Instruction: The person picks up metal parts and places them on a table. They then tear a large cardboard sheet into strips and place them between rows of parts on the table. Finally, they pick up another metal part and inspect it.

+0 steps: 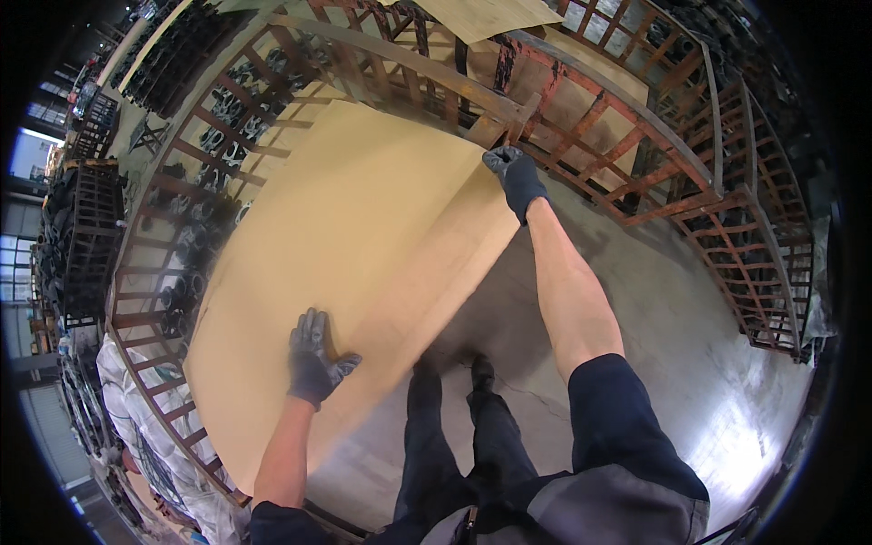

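Note:
A large tan sheet, seemingly cardboard or thin board (327, 218), lies inside a rusty metal crate (153, 184) in front of me, its near edge bent down towards my legs. My left hand (317, 361), in a dark glove, rests on the lower left part of the sheet with its fingers spread. At the sheet's far right corner, beside the crate's top rail, my gloved right hand (507, 163) is closed on the edge. Dark metal parts (235, 122) show through the bars beyond the sheet; what lies under it is hidden.
More rusty crates (599, 129) stand at the upper right, one with a tan sheet (487, 17) on top. White plastic wrapping (136, 402) lies beyond the crate at left. Stacked dark parts (180, 54) stand at the upper left. Concrete floor (654, 320) shows at right.

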Motion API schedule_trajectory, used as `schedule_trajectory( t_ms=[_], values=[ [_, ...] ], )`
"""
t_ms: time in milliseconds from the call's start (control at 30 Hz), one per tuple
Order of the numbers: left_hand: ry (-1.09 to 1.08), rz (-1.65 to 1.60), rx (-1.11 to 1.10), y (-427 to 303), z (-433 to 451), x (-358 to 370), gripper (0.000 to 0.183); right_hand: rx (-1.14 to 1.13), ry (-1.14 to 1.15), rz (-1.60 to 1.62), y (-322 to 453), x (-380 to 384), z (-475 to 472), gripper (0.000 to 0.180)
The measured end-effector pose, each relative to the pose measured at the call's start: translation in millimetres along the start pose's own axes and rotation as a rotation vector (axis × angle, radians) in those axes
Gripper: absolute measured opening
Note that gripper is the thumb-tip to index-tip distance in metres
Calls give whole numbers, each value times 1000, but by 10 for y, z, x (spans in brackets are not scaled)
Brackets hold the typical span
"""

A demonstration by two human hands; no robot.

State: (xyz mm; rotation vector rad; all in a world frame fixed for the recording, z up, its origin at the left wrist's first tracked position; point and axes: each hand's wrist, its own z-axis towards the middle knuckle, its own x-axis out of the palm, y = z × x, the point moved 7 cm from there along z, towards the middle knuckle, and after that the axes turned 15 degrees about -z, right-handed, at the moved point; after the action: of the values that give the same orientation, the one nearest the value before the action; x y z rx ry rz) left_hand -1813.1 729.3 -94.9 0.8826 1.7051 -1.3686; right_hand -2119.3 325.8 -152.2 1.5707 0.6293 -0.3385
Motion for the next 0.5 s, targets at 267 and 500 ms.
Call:
schedule_trajectory(
  t_ms=[267,500],
  values=[
    [5,-27,148,-736,959,121,99,144,-236,-216,384,58,-223,26],
    [50,-57,145,-708,1234,354,103,35,-422,-53,231,33,-334,26]
  ],
)
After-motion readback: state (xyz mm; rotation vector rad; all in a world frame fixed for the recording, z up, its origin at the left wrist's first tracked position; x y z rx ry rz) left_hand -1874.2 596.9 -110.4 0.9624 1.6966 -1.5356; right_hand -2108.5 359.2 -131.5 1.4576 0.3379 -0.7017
